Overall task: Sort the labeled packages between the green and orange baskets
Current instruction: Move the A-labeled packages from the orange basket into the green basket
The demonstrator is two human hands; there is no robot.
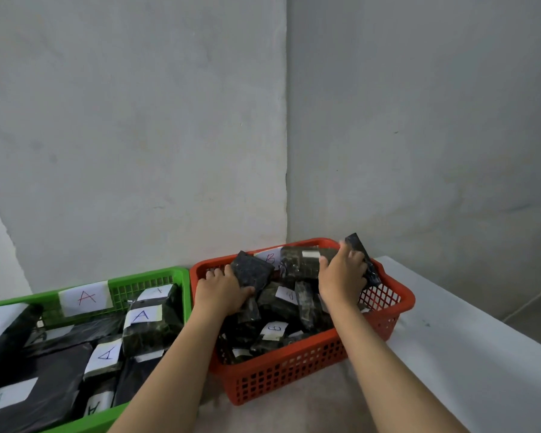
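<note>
Orange basket (294,375) on the desk (469,354) holds both hands, left hand (221,292) gripping one dark package (252,271), right hand (341,278) clasping another package (361,254).

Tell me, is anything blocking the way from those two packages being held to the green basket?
Nothing visible does. The left hand and right hand each grip a dark package above the orange basket. The green basket sits right beside it, open-topped, though already crowded with A-labeled packages.
</note>
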